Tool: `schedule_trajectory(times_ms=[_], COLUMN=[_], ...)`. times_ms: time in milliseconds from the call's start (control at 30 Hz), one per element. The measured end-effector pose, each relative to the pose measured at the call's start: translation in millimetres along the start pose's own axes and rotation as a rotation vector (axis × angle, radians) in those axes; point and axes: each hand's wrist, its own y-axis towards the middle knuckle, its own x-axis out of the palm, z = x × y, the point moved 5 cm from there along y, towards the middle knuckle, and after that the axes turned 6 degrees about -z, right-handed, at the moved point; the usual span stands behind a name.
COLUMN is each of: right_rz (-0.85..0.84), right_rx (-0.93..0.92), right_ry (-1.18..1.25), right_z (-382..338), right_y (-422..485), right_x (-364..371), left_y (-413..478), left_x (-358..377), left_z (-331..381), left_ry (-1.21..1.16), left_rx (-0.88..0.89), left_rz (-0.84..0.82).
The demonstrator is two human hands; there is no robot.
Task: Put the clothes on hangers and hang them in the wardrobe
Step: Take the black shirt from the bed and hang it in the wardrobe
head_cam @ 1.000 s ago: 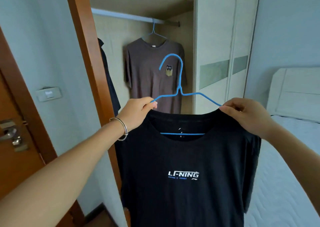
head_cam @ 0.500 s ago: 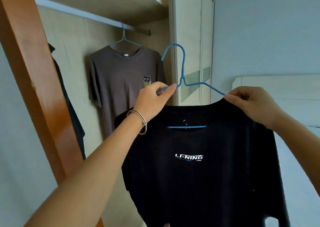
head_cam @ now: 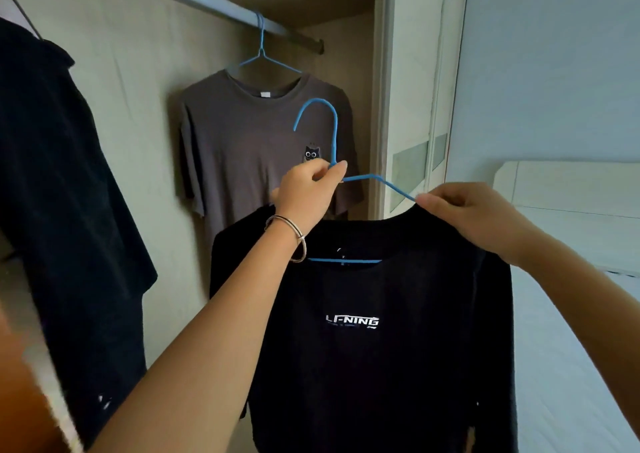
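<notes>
Both raised: left hand [head_cam: 308,193] pinches blue hanger [head_cam: 334,134] neck, right hand [head_cam: 474,217] pinches black shirt [head_cam: 381,314] shoulder.

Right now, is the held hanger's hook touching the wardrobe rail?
Apart. Head view: the hanger hook sits well below the rail, with the grey T-shirt showing in the gap.
</notes>
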Motion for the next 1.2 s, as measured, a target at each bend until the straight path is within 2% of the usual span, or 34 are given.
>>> schedule_trajectory(times_ms=[100, 233, 367, 567, 767, 933, 1100, 1200], right_rz=[-0.154, -0.265, -0.373, -0.296, -0.198, -0.149, -0.097, -0.082], right_rx=[-0.05, -0.132, -0.209, -0.332, -0.381, -0.368, -0.368, -0.388], right_ry=[0.051, 0.118, 0.282, 0.676, 0.859, 0.953, 0.935, 0.846], right_z=[15.9, 51.1, 56.3, 14.7, -37.3, -80.6, -105.0, -111.2], right_y=[48.7, 126.6, 203.4, 305.3, 386.9, 438.6, 473.6, 478.3], right_x=[9.4, 21.8, 39.3, 50.3, 59.5, 60.3, 75.4, 83.5], left_y=[38.9, 105.0, 171.8, 251.3, 302.1, 330.1, 353.2, 363.8], left_x=[1.5, 3.0, -2.6, -49.2, -78.3, -89.7, -88.5, -85.2], left_z=[-23.5, -62.6, -82.7, -77.1, -69.3, -55.4, -54.8, -62.0], left_ry=[0.053, 0.074, 0.084, 0.189, 0.236, 0.245, 0.229, 0.168], left_rx=[-0.009, -0.048, -0.076, -0.032, -0.058, -0.066, -0.126, -0.183], left_rz=[0.065, 0.142, 0.261, 0.432, 0.368, 0.285, 0.195, 0.214])
